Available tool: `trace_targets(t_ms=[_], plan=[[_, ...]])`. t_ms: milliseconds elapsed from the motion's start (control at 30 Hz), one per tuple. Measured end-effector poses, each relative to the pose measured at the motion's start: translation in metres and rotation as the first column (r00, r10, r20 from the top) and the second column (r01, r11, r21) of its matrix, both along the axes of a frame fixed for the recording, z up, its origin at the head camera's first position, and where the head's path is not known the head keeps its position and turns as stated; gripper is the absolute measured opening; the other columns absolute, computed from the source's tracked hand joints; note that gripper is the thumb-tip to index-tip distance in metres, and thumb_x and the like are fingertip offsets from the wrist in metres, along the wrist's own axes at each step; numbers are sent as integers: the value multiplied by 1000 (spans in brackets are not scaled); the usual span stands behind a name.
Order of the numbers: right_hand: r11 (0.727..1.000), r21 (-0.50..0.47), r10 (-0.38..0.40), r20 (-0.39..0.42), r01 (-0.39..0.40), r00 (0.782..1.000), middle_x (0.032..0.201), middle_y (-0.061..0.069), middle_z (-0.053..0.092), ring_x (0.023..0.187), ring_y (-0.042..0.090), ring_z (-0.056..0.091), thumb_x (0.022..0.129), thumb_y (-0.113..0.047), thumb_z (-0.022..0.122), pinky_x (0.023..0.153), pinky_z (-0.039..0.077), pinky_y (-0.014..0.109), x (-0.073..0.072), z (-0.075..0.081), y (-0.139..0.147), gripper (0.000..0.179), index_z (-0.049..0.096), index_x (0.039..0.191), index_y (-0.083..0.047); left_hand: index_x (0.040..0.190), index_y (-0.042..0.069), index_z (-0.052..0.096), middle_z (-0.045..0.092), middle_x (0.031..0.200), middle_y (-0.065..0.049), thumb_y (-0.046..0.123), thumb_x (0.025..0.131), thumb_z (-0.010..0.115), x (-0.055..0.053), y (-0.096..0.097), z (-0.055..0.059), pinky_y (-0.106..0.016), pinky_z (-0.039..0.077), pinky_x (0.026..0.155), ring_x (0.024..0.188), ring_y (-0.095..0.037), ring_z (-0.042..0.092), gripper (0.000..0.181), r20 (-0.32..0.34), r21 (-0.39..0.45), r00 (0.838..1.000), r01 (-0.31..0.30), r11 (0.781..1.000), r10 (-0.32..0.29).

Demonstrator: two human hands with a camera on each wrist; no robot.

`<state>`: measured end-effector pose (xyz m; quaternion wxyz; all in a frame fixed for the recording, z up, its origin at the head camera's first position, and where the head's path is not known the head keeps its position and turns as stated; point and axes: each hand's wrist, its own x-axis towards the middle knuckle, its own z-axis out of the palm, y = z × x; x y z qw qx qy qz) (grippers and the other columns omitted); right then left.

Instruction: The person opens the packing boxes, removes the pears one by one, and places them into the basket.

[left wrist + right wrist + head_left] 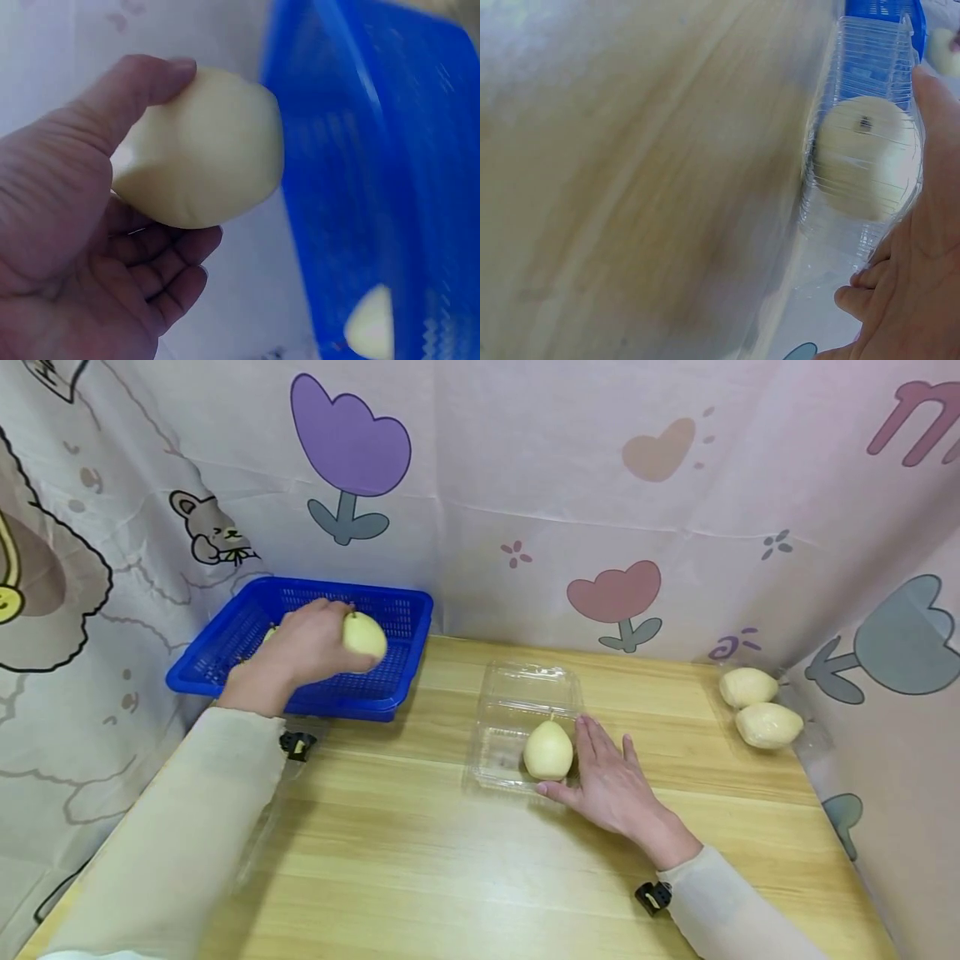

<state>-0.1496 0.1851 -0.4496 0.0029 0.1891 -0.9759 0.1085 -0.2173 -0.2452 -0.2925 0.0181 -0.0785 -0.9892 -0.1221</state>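
My left hand (303, 643) grips a pale yellow pear (364, 637) above the blue basket (397, 706). In the left wrist view, the thumb lies on one side of that pear (199, 150) and the fingers curl on the other. A clear plastic clamshell box (491, 752) lies on the table with its lid folded back. One pear (548, 751) sits upright in the right half of its near tray. My right hand (611, 781) rests against the box's right side, fingers extended and thumb at the front corner. The right wrist view shows the boxed pear (866, 157) through the ribbed wall.
Another pear (371, 326) is inside the basket, partly hidden by its wall. Two pears (750, 687) in clear packaging stand at the table's right edge. More clear plastic (262, 835) lies beside the left forearm. A printed curtain (480, 485) hangs behind the wooden table (420, 860).
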Motion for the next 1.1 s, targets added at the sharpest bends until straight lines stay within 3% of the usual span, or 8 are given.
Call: trace_targets(t_ms=[133,267,567,767,933,1100], plan=[[1000,0,-3,5,3,1000,174,24,19,160,40,24,85,-95,44,124,15,76,0,0,0,131,14,166,4,136,-15,53,60,120,-32,43,85,81,-3,-27,-13,-64,50,85,105,-46,54,82,34,3,997,-67,998,67],[1000,-4,-4,3,4,1000,174,23,19,160,40,24,84,-95,44,124,15,76,0,0,0,132,15,166,4,134,-19,50,57,118,-36,42,86,81,-5,-43,-28,-68,49,87,103,-50,54,84,83,-1,988,-132,991,132],[1000,-3,-10,9,10,1000,174,23,19,160,39,24,84,-95,44,124,15,76,1,1,0,132,15,166,3,128,-22,52,57,122,-42,43,90,78,-5,-68,-57,-74,46,98,112,-57,52,80,212,-61,944,-247,967,254],[1000,1,-11,3,11,1000,174,23,21,161,38,24,84,-94,46,124,15,76,1,1,0,131,16,166,3,122,-20,58,55,123,-44,48,89,78,-6,-76,-60,-72,46,98,116,-60,50,78,252,-68,931,-255,965,264],[1000,5,-13,2,13,1000,174,22,20,160,39,24,85,-94,46,124,16,75,1,1,-1,130,16,166,3,129,-21,55,36,139,-54,48,90,79,-8,-78,-59,-78,38,107,128,-67,37,83,304,-73,909,-276,958,285],[1000,10,-16,-2,16,1000,174,22,20,160,39,25,84,-95,45,124,16,75,1,1,-1,131,16,166,3,137,-20,52,21,148,-56,50,90,79,-9,-77,-60,-81,33,111,132,-71,31,88,345,-86,882,-311,946,321]])
